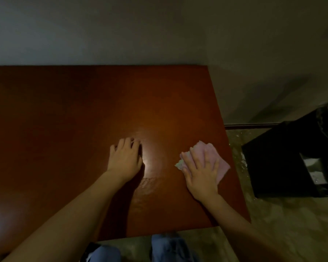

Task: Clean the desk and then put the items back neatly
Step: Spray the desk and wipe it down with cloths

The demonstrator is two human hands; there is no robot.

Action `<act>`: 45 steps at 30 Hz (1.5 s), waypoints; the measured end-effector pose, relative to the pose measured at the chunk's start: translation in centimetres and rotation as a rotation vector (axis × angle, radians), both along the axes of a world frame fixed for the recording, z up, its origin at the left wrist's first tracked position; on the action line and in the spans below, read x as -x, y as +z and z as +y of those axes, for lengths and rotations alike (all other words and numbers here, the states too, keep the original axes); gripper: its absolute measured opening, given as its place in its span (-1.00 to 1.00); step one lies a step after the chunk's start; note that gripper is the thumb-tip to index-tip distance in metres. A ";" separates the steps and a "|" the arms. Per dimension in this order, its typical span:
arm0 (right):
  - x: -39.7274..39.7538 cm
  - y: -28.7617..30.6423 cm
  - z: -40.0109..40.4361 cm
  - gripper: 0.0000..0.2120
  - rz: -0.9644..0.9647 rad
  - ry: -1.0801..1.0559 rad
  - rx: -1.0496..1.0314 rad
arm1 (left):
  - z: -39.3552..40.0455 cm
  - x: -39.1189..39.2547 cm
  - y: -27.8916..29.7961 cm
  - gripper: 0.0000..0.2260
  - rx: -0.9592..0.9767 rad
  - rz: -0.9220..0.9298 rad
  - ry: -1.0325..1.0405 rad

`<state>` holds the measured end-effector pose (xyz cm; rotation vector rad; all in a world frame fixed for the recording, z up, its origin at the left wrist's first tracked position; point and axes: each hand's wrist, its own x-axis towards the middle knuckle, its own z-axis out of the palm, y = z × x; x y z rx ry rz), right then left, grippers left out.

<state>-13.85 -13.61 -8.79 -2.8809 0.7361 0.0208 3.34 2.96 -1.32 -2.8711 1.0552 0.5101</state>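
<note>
A reddish-brown wooden desk (74, 120) fills the left and middle of the view. My right hand (201, 173) lies flat with straight fingers on a pink cloth (221, 167), pressing it onto the desk near the right edge. My left hand (124, 157) rests on the bare desktop to the left of the cloth, fingers bent at the tips and holding nothing. A wet, shiny streak (148, 184) shows on the wood between the two hands.
A black box or bin (284, 159) with a few items inside stands on the floor to the right of the desk. A pale wall (159, 31) runs behind the desk. My knees in blue jeans (165, 248) sit below the front edge.
</note>
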 end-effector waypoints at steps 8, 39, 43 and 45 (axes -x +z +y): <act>-10.2 0.3 9.6 -0.54 0.074 0.330 -0.047 | 9.3 -3.4 -0.6 -0.56 0.006 -0.012 0.172; -45.4 1.5 71.5 -0.52 0.151 0.972 -0.029 | 70.2 -16.7 -2.3 -0.53 0.106 -0.040 0.944; -47.2 1.1 76.6 -0.53 0.116 1.023 -0.006 | 73.1 -17.5 -2.9 -0.54 0.170 -0.087 0.995; -47.9 1.0 78.7 -0.53 0.100 1.050 0.004 | 74.3 -17.9 -3.0 -0.55 0.187 -0.100 1.033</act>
